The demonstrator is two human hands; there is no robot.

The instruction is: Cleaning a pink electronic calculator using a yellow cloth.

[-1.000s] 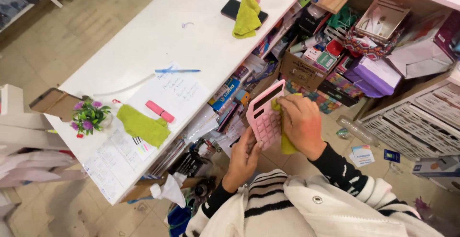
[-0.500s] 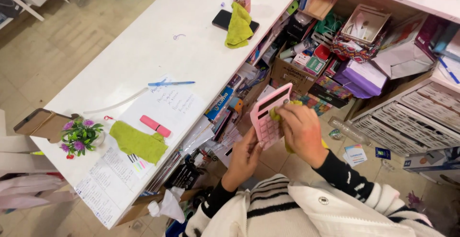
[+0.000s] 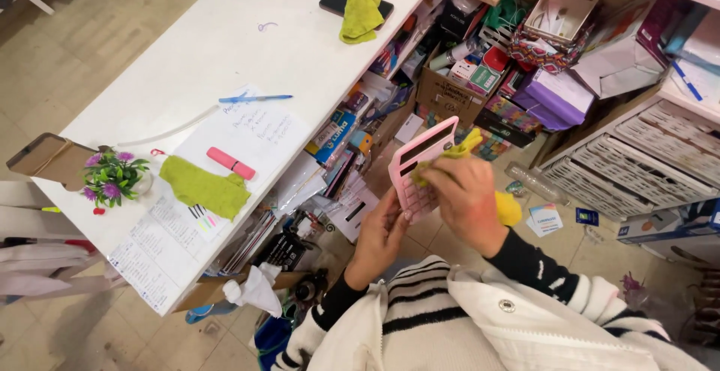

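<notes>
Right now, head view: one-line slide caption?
Left hand holds a pink calculator while right hand wipes it with a yellow cloth.

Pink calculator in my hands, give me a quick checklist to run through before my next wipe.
1. Left hand supports the pink calculator from below: ok.
2. Right hand presses the yellow cloth on its keys: ok.
3. Display uncovered and visible: ok.
4. Calculator face clean: cannot tell, partly hidden by the hand.
5. Spare green cloth lies on the white counter: ok.
6. Floor below free of clutter: not ok, boxes and papers lie there.
</notes>
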